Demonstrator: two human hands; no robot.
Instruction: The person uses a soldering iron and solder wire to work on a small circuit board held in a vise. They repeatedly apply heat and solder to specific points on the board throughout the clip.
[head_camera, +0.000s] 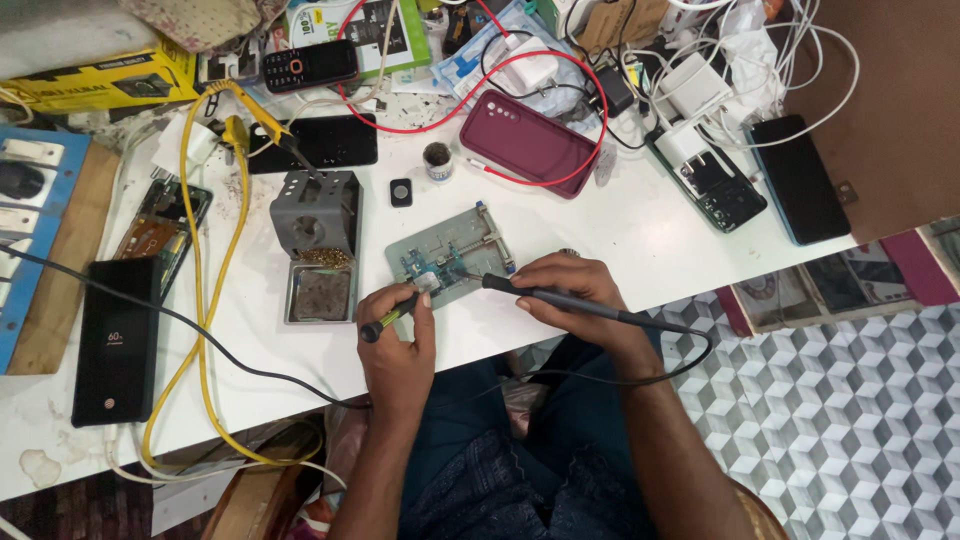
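While the right hand (572, 290) grips a soldering iron (560, 298) with its tip on the small circuit board (432, 268) clamped in the metal holder (452, 255), just beyond both hands, the left hand (400, 325) pinches tweezers (392, 315) there. A slip could bridge pads or scorch fingers.

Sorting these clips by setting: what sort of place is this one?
Most likely a phone repair bench. The right hand holds a soldering iron over a small circuit board in a clamp, with several phones and chargers around.
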